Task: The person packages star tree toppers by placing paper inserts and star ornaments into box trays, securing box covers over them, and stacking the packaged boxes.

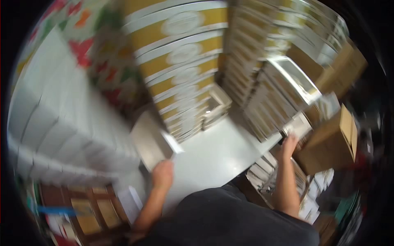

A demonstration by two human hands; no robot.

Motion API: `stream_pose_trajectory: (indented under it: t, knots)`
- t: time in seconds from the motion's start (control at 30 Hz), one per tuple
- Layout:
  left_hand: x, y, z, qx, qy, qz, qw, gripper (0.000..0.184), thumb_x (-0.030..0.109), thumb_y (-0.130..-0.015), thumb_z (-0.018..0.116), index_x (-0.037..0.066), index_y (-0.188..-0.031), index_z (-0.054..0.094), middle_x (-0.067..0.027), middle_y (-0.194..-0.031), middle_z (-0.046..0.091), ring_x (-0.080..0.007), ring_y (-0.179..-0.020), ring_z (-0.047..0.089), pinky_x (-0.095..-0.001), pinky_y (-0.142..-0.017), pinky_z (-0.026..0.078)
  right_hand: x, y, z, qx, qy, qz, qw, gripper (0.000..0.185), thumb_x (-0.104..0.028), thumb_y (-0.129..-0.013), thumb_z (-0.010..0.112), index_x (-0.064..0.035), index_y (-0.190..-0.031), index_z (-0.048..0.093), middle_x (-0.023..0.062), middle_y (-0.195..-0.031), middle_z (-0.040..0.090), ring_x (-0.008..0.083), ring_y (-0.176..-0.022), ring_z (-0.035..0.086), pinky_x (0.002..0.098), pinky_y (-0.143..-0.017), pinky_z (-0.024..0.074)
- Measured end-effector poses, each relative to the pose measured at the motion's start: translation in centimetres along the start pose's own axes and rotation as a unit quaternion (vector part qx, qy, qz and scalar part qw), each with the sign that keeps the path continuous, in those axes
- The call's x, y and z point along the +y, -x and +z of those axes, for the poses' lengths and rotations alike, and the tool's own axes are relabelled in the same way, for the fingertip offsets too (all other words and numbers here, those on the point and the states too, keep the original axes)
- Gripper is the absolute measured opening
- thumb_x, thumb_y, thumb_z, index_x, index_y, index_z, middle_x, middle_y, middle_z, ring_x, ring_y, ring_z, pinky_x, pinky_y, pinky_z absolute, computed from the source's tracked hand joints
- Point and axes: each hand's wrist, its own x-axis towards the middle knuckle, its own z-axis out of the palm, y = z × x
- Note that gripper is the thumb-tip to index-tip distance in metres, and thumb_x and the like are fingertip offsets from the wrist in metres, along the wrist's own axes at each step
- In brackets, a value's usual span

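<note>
On the left of the white table [209, 160], my left hand [163, 174] is closed on the near end of an open, shallow white box [152, 141], which stands tilted beside the tall stack of yellow and white boxes [184, 61]. My right hand [289, 143] is raised at the table's right edge. Its fingers are closed at the lower edge of a small white box [298, 126]. Both hands are blurred by motion, and the finger details are hard to make out.
White boxes [61, 110] are piled along the left. More stacked boxes [273, 104] stand at the back right. An open cardboard carton [330, 143] is beyond my right hand. A carton of white pieces [264, 174] sits below the table's right edge. Flowered cloth [106, 53] hangs behind.
</note>
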Motion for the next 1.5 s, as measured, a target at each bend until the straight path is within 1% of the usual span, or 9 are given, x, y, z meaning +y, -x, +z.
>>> stream_pose_trajectory:
  t: [0.1, 0.17, 0.27, 0.33, 0.5, 0.63, 1.1, 1.33, 1.5]
  knots:
    - [2.7, 4.4, 1.1, -0.187, 0.097, 0.055, 0.976, 0.013, 0.023, -0.097, 0.058, 0.014, -0.099, 0.068, -0.0092, -0.099, 0.069, -0.0347, -0.09, 0.067, -0.0475, -0.079, 0.053, 7.8, 7.9, 2.2, -0.269, 0.078, 0.199, 0.939, 0.034, -0.03, -0.102, 0.058, -0.0077, -0.127, 0.056, 0.0076, -0.098, 0.06, 0.0156, -0.076, 0.054, 0.0295, -0.068, 0.0458]
    - [3.1, 6.7, 4.2, -0.238, 0.109, 0.078, 0.962, 0.016, 0.023, -0.098, 0.058, 0.013, -0.098, 0.069, -0.0097, -0.099, 0.069, -0.0347, -0.095, 0.067, -0.0481, -0.083, 0.054, 10.6, 15.1, 3.3, -0.551, 0.18, 0.41, 0.704, 0.058, -0.047, -0.101, 0.063, -0.0084, -0.143, 0.052, 0.0168, -0.116, 0.061, 0.0282, -0.095, 0.062, 0.0412, -0.08, 0.0503]
    - [3.8, 6.6, 4.6, -0.293, 0.127, 0.037, 0.947, 0.021, 0.03, -0.098, 0.064, 0.012, -0.098, 0.074, -0.0112, -0.099, 0.073, -0.0335, -0.086, 0.069, -0.0419, -0.077, 0.055, 9.0, 21.8, 7.4, -0.595, 0.133, 0.517, 0.601, 0.073, -0.052, -0.099, 0.068, -0.0095, -0.152, 0.041, 0.0175, -0.126, 0.056, 0.0277, -0.097, 0.059, 0.0394, -0.081, 0.0528]
    - [4.0, 7.1, 3.7, -0.372, 0.224, -0.063, 0.898, 0.029, 0.036, -0.093, 0.072, 0.008, -0.102, 0.075, -0.0119, -0.099, 0.075, -0.0315, -0.079, 0.069, -0.0406, -0.073, 0.056, 8.9, 24.6, 9.0, -0.6, 0.096, 0.507, 0.612, 0.068, -0.038, -0.098, 0.072, -0.0094, -0.15, 0.039, 0.0183, -0.126, 0.055, 0.0289, -0.096, 0.059, 0.0379, -0.077, 0.0545]
    - [-2.5, 14.1, 1.6, 0.18, 0.045, -0.309, 0.933, 0.035, 0.027, -0.084, 0.082, 0.007, -0.112, 0.075, -0.0106, -0.108, 0.073, -0.0298, -0.095, 0.068, -0.0381, -0.085, 0.056, 14.3, 24.4, 6.0, -0.617, 0.172, 0.456, 0.618, 0.056, -0.019, -0.094, 0.073, -0.0052, -0.142, 0.045, 0.0187, -0.119, 0.057, 0.0286, -0.092, 0.06, 0.0348, -0.072, 0.0558]
    - [-12.0, 24.1, -2.1, 0.047, -0.086, -0.593, 0.799, 0.054, 0.032, -0.087, 0.074, 0.006, -0.134, 0.065, -0.0158, -0.123, 0.065, -0.0356, -0.117, 0.06, -0.0437, -0.103, 0.049, 17.4, 23.5, 3.9, -0.609, 0.121, 0.482, 0.618, 0.05, -0.009, -0.091, 0.069, -0.0019, -0.136, 0.048, 0.0185, -0.112, 0.059, 0.0273, -0.086, 0.061, 0.034, -0.069, 0.0553]
    - [-10.7, 24.0, -3.1, 0.167, 0.048, -0.483, 0.858, 0.019, 0.022, -0.096, 0.066, 0.008, -0.104, 0.077, -0.0138, -0.096, 0.076, -0.0349, -0.078, 0.067, -0.0427, -0.073, 0.054, 16.3, 25.4, 5.3, -0.631, 0.189, 0.342, 0.671, 0.053, -0.017, -0.092, 0.07, 0.0087, -0.133, 0.05, 0.019, -0.114, 0.061, 0.0249, -0.09, 0.062, 0.0316, -0.075, 0.0549]
    - [1.8, 9.3, 0.6, 0.092, 0.067, -0.071, 0.991, 0.014, 0.01, -0.091, 0.065, 0.01, -0.104, 0.072, -0.0089, -0.096, 0.071, -0.034, -0.082, 0.066, -0.0442, -0.073, 0.055, 16.0, 25.2, 4.6, -0.655, 0.195, 0.324, 0.654, 0.052, -0.021, -0.093, 0.071, 0.0081, -0.132, 0.051, 0.0196, -0.115, 0.062, 0.0261, -0.093, 0.063, 0.0336, -0.077, 0.0563]
    - [0.0, 8.5, -1.5, 0.114, 0.068, -0.187, 0.973, 0.014, 0.011, -0.092, 0.063, 0.009, -0.102, 0.073, -0.0097, -0.097, 0.072, -0.0335, -0.083, 0.067, -0.0449, -0.076, 0.055, 16.7, 24.5, 4.1, -0.646, 0.208, 0.339, 0.651, 0.051, -0.022, -0.094, 0.071, 0.0057, -0.132, 0.052, 0.0183, -0.111, 0.064, 0.0249, -0.09, 0.063, 0.034, -0.076, 0.0568]
